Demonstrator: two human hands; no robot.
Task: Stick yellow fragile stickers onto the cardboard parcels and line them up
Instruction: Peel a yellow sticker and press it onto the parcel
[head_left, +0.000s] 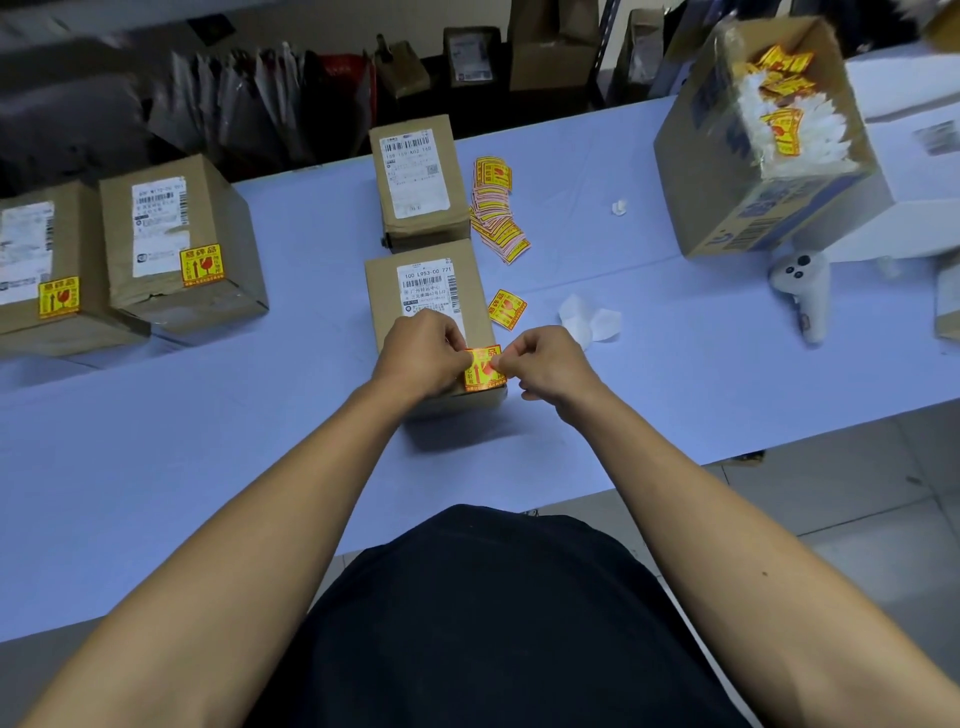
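At the far left two parcels (183, 244) stood side by side near the table's (675, 364) back edge, each already bearing a yellow sticker on its top, so that part of the row looked done.

In the middle, the near parcel (426, 296) sat close to the person, with a far parcel (415, 176) just behind it showing no yellow sticker. The step in hand appeared to be sticking a label onto the near parcel. The left hand (418, 356) rested on the parcel's top, fingers curled, pinching the left edge of the sticker (480, 370). The sticker lay between the two hands, over the near right corner of the parcel's top; whether it was already pressed flat could not be told. The right hand (553, 366) had its fingers curled too, pinching the sticker's right edge.

The next move probably called for smoothing the sticker down flat, letting go, then sliding the parcel left to join the row.

Just right of the near parcel a spare sticker (507, 309) lay on the table, with a fanned stack (496, 218) further back and crumpled backing paper (589, 319) beside it. At the far right an open box (769, 140) held more backings and stickers, and a white controller (800, 291) lay in front of it.
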